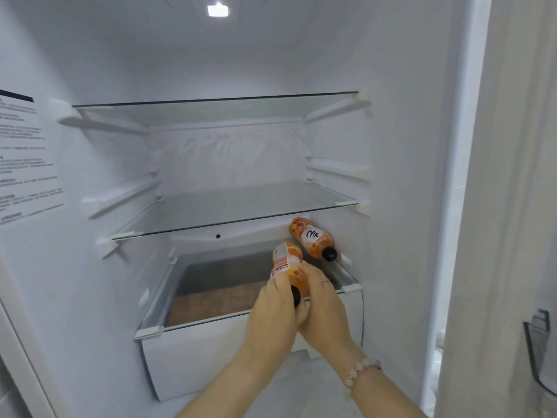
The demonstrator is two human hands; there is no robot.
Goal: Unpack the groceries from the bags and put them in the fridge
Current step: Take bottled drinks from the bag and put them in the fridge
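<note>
Head: left hand (275,309), right hand (324,306) grasp first bottle (286,263); second bottle (312,238) on shelf (196,324).

Front juice bottle (287,265): orange body, black cap, white-and-orange label. Rear juice bottle (312,238): orange body, black cap, white label with black mark. Fridge interior (401,146): white. Wall sticker (24,158): white, black text, dark header bar. Bracelet (360,371): pale pink beads.

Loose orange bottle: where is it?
Head view: loose bottle lies on its side against the right wall, on the bottom glass shelf, behind the held bottle.
</note>
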